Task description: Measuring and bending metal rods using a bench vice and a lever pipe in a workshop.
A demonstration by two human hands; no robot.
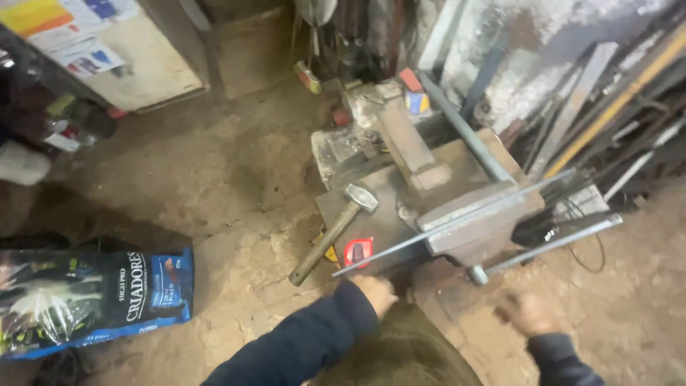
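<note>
The thing nearest the person's hands is a long, thin grey steel rod clamped crosswise in the jaws of a heavy grey iron bench vise, which stands on a worn metal-topped workbench. The rod looks stiff and fairly light, smooth and perhaps a little slippery; its free near end, jutting toward the left hand, would likely be the place to grasp it, close to the vise where it flexes least. It is straight, dull silver, and runs from lower left to upper right. The left hand sits just below the rod's near end, fingers curled loosely and holding nothing visible. The right hand is blurred, near the vise's steel handle bar; whether its fingers are closed cannot be told. A wooden-handled steel hammer lies on the bench beside a small red tool.
</note>
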